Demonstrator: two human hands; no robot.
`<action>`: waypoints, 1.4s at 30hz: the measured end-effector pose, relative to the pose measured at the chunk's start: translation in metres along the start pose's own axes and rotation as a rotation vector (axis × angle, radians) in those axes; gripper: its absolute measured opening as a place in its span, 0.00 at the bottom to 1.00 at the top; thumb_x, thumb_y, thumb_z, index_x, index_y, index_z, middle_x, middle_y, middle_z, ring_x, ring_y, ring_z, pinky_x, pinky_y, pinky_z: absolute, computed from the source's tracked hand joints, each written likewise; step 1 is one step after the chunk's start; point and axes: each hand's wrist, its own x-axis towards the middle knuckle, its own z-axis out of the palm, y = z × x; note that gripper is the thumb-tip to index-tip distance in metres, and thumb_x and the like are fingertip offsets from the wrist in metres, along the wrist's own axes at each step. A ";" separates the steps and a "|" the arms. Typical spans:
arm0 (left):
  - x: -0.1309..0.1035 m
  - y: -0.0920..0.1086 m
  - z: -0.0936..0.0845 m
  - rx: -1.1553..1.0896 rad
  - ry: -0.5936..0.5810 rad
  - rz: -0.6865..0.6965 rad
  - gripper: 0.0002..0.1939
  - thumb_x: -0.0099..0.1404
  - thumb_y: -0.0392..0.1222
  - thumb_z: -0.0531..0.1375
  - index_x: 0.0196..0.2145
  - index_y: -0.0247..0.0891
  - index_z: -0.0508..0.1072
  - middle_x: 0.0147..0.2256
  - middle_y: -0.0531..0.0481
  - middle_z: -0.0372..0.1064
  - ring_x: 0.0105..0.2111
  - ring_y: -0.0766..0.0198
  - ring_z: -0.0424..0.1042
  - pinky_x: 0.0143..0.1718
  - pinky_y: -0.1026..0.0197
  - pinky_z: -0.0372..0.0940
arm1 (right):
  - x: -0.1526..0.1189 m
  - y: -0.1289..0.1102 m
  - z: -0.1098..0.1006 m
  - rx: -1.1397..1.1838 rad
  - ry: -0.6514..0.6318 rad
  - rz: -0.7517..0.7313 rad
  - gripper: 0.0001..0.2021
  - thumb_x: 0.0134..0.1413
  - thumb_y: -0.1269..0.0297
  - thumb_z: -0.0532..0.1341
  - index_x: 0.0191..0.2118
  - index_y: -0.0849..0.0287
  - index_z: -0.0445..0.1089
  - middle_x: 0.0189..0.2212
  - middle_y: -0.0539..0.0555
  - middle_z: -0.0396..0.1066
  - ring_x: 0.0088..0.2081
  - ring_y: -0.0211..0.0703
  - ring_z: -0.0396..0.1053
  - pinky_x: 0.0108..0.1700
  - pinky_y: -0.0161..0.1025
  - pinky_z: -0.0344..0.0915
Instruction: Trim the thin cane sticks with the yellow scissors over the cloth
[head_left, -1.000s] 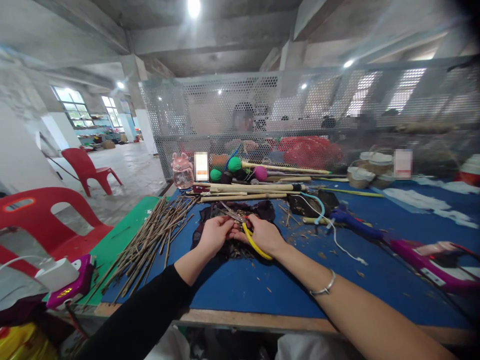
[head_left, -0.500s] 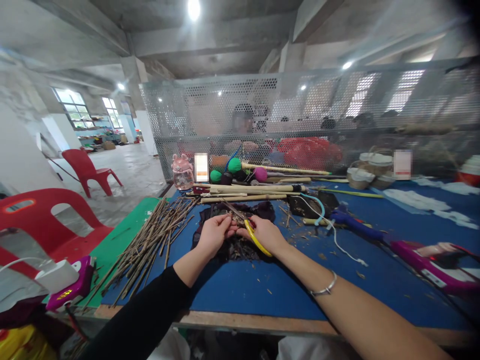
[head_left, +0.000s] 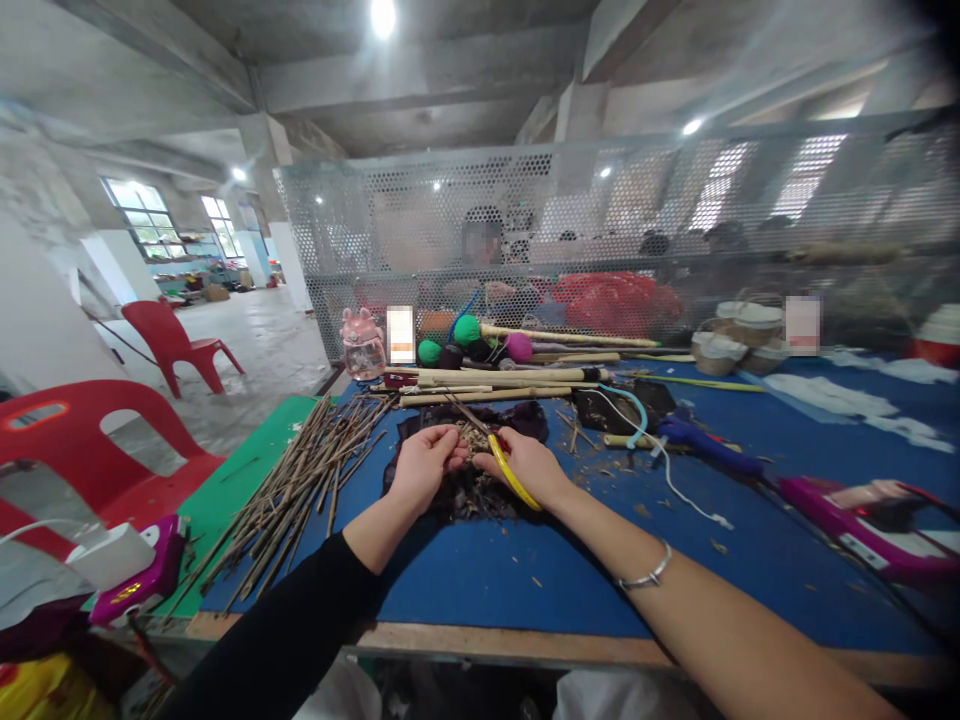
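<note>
My right hand point(head_left: 531, 468) holds a pair of scissors with yellow handles point(head_left: 513, 478), the blades pointing away and to the left. My left hand point(head_left: 424, 465) is closed in a pinch just left of the scissors; whatever its fingertips hold is too small to make out. A narrow gap separates the two hands. Under both lies a crumpled black cloth point(head_left: 480, 503), with a pile of pale brown chips point(head_left: 474, 440) on it. Left of the cloth, many thin brown sticks point(head_left: 300, 490) are heaped.
Thick pale sticks point(head_left: 495, 378) lie behind the cloth, near green yarn balls point(head_left: 466, 328) and a pink bottle point(head_left: 363, 345). To the right are a blue-handled tool point(head_left: 709, 448), a white cord point(head_left: 679, 490) and a magenta power strip point(head_left: 847, 530). A mesh partition point(head_left: 420, 220) stands behind.
My left fingertips have drawn slightly away from the right hand, showing more of the chips between them. The scissors stay in my right hand, and the view has shifted a little.
</note>
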 end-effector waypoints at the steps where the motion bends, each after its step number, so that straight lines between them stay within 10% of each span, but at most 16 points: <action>1: 0.001 0.000 0.000 -0.034 -0.001 -0.014 0.09 0.52 0.38 0.61 0.32 0.32 0.70 0.25 0.50 0.70 0.23 0.74 0.68 0.25 0.72 0.64 | 0.000 0.000 0.000 0.008 0.001 -0.002 0.20 0.45 0.43 0.54 0.34 0.56 0.62 0.29 0.53 0.71 0.30 0.43 0.68 0.26 0.32 0.52; 42: -0.003 -0.001 0.003 -0.086 -0.047 -0.020 0.06 0.48 0.36 0.62 0.26 0.32 0.73 0.25 0.51 0.69 0.24 0.74 0.67 0.24 0.73 0.63 | -0.005 -0.011 0.001 0.084 -0.025 -0.084 0.26 0.41 0.44 0.58 0.41 0.60 0.60 0.36 0.57 0.67 0.37 0.44 0.66 0.33 0.34 0.55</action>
